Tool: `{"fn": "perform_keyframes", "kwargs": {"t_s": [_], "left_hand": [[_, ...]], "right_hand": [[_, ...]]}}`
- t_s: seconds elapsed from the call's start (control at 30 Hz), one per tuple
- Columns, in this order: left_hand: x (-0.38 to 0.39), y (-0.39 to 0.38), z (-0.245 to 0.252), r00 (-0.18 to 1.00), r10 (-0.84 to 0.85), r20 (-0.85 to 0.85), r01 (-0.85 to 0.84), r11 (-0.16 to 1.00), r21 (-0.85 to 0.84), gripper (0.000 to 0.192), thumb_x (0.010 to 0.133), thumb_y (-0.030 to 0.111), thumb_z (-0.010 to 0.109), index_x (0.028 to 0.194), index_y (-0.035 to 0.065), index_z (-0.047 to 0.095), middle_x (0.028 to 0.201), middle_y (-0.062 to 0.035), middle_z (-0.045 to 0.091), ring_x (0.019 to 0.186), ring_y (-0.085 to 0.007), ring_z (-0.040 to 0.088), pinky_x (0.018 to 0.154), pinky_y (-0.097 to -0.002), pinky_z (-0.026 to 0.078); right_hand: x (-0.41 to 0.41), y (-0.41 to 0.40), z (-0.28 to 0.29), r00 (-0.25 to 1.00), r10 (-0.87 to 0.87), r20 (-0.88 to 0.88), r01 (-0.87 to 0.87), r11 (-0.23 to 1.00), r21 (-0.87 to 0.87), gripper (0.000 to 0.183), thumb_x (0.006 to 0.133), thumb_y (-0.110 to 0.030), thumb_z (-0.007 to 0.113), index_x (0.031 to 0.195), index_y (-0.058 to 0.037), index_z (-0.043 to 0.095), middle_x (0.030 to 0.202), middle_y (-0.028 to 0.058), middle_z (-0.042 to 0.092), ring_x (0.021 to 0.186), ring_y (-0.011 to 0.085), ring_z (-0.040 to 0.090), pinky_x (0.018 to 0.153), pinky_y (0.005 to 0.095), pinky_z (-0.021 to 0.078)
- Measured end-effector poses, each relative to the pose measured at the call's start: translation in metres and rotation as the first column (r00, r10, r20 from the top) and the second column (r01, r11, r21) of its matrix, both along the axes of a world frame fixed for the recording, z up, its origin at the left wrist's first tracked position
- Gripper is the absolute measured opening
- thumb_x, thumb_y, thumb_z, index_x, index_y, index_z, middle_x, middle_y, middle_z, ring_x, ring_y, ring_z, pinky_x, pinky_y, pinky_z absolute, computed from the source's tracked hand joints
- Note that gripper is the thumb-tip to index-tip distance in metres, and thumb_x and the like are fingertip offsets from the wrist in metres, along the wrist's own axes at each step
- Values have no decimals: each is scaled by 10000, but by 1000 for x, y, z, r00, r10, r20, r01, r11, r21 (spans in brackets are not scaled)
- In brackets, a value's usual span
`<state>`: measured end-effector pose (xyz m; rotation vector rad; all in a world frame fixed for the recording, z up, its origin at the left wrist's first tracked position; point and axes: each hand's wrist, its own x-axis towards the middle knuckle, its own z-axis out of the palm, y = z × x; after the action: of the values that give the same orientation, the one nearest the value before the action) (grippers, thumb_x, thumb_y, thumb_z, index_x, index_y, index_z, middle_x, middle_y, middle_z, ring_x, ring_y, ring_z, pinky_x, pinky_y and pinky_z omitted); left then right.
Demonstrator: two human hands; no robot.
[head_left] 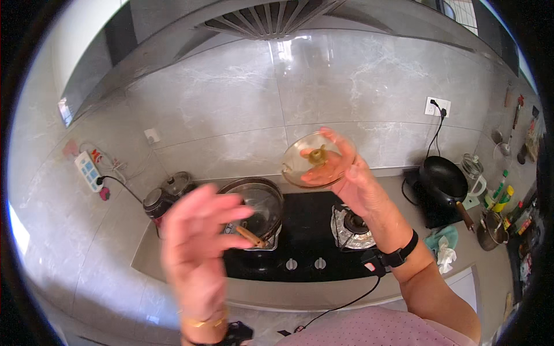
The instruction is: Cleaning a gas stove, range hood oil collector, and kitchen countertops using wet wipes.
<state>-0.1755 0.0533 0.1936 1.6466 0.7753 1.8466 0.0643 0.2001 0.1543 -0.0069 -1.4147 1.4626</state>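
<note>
My right hand (pixel 346 166) holds a round glass lid (pixel 294 162) by its edge, tilted up in front of the tiled wall, with its knob (pixel 317 156) near the middle. On the left of the black gas hob (pixel 303 229) stands a dark round pan (pixel 264 203); a short brown handle (pixel 250 236) shows at its near side. My left hand (pixel 199 233), blurred, is raised with fingers apart left of that pan. It overlaps the pan and handle in the view; whether it touches them I cannot tell. The pan's contents are unclear.
A foil-lined burner (pixel 355 222) is at the hob's right. Beyond it are a black wok (pixel 443 179), a metal pot (pixel 492 231), a teal cloth (pixel 446 238) and several bottles. Jars (pixel 178 184) stand at the back left, near a power strip (pixel 88 171). A cable (pixel 346 305) crosses the counter's front.
</note>
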Motion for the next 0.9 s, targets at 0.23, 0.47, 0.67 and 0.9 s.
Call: {"fn": "perform_keyframes", "kwargs": {"t_s": [0.23,0.47,0.67,0.9], "left_hand": [[-34,-33,39,825,448,346,-525,834,171,527,972,449,458,1281,31,541,1214,-206,601,1119,-334,602,768,-378,558],[-39,-50,-134,861,454,-229,-506,812,-291,494,950,396,498,1266,20,553,1195,-205,613,1099,-335,611,787,-387,557],[-26,-83,-244,866,276,-417,-477,704,-526,469,931,351,531,1252,11,563,1179,-204,623,1082,-336,619,803,-395,555],[-58,-70,-238,861,301,-411,-487,722,-491,442,910,297,571,1237,0,575,1160,-203,634,1063,-337,628,821,-404,554]], "right_hand": [[13,48,-1,981,-189,42,190,982,-20,820,867,-413,681,1497,-140,234,1320,218,530,1100,332,632,911,429,541],[16,89,-15,994,-99,37,101,993,-53,774,887,-405,673,1466,-117,249,1286,225,536,1098,329,624,844,409,579],[7,113,-28,996,-89,26,93,976,-195,742,940,-421,588,1493,-112,202,1293,228,541,996,345,677,829,416,584],[0,150,-7,983,-183,-36,172,965,-196,621,954,-539,531,1357,-72,455,1345,245,519,1057,341,650,858,428,570]]}}
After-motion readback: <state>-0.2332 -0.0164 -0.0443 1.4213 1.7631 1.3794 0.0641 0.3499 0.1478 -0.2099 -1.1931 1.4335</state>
